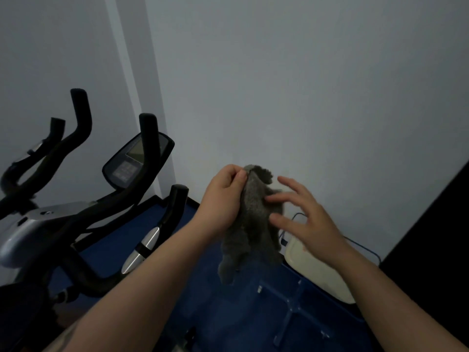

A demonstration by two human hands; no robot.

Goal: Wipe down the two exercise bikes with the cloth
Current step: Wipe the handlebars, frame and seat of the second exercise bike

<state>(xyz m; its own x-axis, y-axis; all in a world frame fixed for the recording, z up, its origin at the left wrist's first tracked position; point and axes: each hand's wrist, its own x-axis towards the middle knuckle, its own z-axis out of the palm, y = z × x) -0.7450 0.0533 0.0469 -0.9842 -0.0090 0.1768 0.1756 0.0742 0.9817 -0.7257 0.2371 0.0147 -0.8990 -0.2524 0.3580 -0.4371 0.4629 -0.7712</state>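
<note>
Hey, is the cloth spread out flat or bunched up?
Bunched up. The gray cloth hangs in loose folds, pinched at its top by the left hand; the right hand touches it with straight fingers.

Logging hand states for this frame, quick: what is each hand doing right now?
Left hand: closed, pinching the top of the grey cloth, which hangs down.
Right hand: open, fingers spread and touching the cloth's side.

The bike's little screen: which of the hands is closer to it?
Left. The left hand pinches the grey cloth just right of the screen. The right hand touches the cloth's far side, farther from it.
</note>
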